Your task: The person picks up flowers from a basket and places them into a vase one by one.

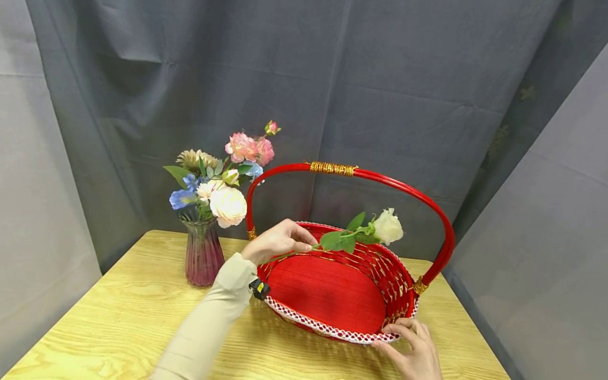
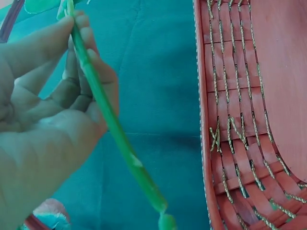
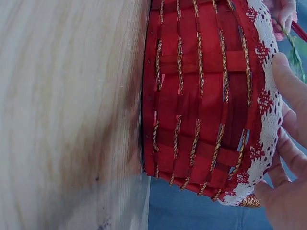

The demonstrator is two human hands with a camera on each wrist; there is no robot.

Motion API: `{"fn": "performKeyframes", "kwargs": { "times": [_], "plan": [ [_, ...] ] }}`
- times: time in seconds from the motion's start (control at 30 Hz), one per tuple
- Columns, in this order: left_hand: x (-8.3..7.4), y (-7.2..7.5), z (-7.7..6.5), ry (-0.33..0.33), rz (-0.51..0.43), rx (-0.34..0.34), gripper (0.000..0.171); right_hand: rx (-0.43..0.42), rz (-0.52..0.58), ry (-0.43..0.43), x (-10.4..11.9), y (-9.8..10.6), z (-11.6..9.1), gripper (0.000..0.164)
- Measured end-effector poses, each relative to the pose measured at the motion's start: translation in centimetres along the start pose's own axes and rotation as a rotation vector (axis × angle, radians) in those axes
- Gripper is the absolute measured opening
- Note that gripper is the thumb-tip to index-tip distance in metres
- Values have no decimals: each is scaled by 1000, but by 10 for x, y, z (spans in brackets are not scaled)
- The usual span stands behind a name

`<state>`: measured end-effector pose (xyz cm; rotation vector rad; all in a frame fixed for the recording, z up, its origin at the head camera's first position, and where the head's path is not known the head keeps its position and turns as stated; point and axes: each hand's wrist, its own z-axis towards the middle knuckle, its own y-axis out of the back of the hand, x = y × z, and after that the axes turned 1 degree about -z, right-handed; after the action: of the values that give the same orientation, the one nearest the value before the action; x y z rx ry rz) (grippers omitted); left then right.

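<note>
My left hand pinches the green stem of a white rose between thumb and fingertips, over the red basket. The rose lies nearly level, its bloom and leaves pointing right and its stem end running back past the wrist. In the left wrist view the bare stem slants down across the palm. My right hand grips the basket's front right rim, fingers on the inner side and thumb on the outer. White lace edges that rim in the right wrist view.
Left of the basket stands a purple glass vase with pink, white and blue flowers. The basket's tall red handle arches above the left forearm's reach. Grey curtains hang behind the wooden table and along both sides.
</note>
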<state>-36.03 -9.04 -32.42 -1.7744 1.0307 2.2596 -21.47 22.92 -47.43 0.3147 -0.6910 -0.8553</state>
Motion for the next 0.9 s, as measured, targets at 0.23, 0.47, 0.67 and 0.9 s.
{"fn": "performKeyframes", "kwargs": {
  "times": [0.23, 0.47, 0.67, 0.9],
  "plan": [
    [1, 9, -18, -89, 19, 34, 20, -3, 12, 5, -1, -1, -1, 43],
    [7, 18, -33, -142, 15, 21, 19, -9, 15, 8, -1, -1, -1, 43],
    [9, 30, -48, -200, -1, 12, 23, -10, 18, 10, -1, 0, -1, 43],
    [0, 44, -66, -180, -66, -52, 24, -9, 17, 22, 0, 2, 0, 42]
  ]
}}
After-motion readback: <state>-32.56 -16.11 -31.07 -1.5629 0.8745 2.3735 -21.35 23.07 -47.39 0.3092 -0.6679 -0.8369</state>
